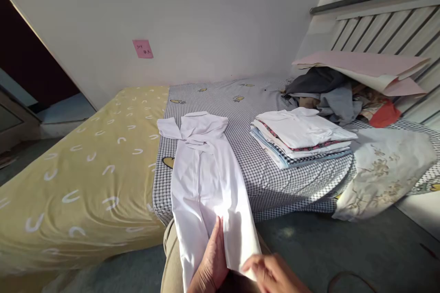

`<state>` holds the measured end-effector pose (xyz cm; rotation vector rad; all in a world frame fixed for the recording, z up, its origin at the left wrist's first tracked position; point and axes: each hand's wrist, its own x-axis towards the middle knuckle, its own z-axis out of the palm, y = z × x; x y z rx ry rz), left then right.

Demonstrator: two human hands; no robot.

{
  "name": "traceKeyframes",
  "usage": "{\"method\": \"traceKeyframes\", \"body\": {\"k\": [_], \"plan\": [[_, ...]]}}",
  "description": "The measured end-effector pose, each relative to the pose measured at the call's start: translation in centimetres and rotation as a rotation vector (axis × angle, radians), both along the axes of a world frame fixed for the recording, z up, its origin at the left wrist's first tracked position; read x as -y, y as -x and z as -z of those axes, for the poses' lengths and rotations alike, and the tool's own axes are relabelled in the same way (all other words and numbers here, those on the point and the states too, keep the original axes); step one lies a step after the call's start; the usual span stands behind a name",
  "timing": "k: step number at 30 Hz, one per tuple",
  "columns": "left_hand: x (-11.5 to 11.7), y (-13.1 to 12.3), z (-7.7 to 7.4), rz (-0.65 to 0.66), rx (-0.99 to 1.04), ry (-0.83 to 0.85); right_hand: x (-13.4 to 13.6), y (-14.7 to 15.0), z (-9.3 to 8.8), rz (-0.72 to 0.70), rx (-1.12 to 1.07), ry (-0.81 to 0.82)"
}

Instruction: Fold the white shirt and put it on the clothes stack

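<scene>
A long white garment (192, 178) lies lengthwise over the edge of the bed and down across my lap. Its far end is folded, with one sleeve (169, 127) sticking out to the left. My left hand (213, 256) rests edge-on against the near part, between two lengths of cloth, with its fingers stretched out straight. At the lower right corner of the hem is my right hand (270, 271), its fingers curled onto the cloth edge; their tips are slightly blurred.
On the checked bedsheet (268, 187), a stack of folded clothes (302, 132) sits to the right. Behind it are heaped dark clothes (316, 83) and pink sheets (364, 64). A floral cloth (381, 169) hangs over the bed edge. Yellow bedding (103, 165) covers the left side.
</scene>
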<state>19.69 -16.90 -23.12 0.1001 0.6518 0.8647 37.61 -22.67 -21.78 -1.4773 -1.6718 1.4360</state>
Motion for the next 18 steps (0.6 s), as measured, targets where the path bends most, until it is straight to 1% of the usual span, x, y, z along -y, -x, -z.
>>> {"method": "traceKeyframes", "body": {"k": [2, 4, 6, 7, 9, 11, 13, 15, 16, 18], "plan": [[0.5, -0.3, 0.0, -0.005, -0.066, -0.070, -0.9, -0.9, -0.6, 0.282, -0.096, 0.033], [0.8, -0.4, 0.0, -0.006, -0.141, -0.102, -2.3, -1.7, -0.7, 0.535, -0.165, 0.037], [0.9, -0.4, 0.2, 0.002, -0.174, -0.085, -3.6, -2.1, -0.3, 0.705, -0.255, 0.081], [0.9, -0.4, 0.3, 0.006, -0.170, -0.068, -4.1, -2.1, -0.1, 0.755, -0.310, 0.122], [0.8, -0.3, 0.5, 0.013, -0.147, -0.039, -4.9, -1.7, 0.3, 0.778, -0.420, 0.220], [0.7, -0.3, 0.6, 0.029, -0.122, -0.026, -5.5, -0.9, 0.3, 0.742, -0.491, 0.296], [0.7, -0.4, 0.5, 0.048, -0.106, -0.022, -5.9, 0.0, -0.2, 0.680, -0.492, 0.307], [0.7, -0.5, 0.4, 0.052, -0.097, -0.025, -6.1, 0.7, -0.7, 0.633, -0.461, 0.277], [0.8, -0.6, 0.4, 0.048, -0.095, -0.030, -6.2, 1.0, -1.0, 0.627, -0.458, 0.267], [0.8, -0.7, 0.4, 0.039, -0.094, -0.041, -6.2, 1.4, -1.3, 0.666, -0.488, 0.276]]}}
